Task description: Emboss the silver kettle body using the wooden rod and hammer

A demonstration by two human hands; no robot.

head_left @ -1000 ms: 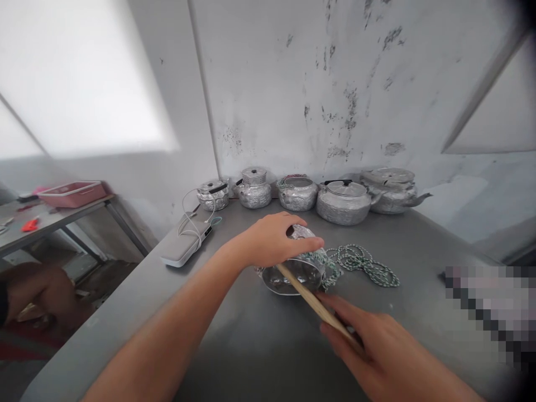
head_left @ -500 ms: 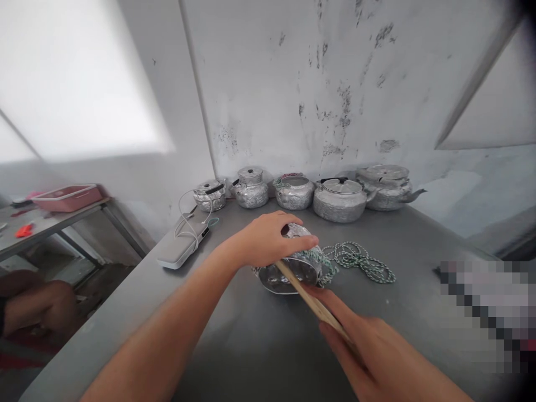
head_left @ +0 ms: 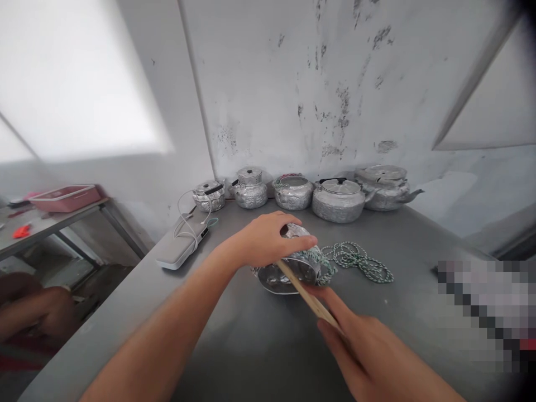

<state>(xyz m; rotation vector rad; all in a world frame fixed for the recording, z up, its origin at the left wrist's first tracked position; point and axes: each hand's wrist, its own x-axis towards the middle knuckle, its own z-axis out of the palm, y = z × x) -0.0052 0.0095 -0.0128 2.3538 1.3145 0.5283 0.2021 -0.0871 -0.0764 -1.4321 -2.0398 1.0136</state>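
My left hand lies over a small shiny metal pot that rests on its side on the grey table, fingers curled over its top. My right hand grips a thin wooden stick, whose far end touches the pot near its rim. A green-and-white cord is wrapped at the pot's right side and trails in loops across the table to the right.
Several silver kettles stand in a row along the back wall. A grey flat case with a white cable lies at the left edge. A second table with a pink tray stands far left. Another person's arm shows at lower left.
The view has shifted slightly. My right hand slid a little forward along the stick toward the pot; my left hand stays on the pot.
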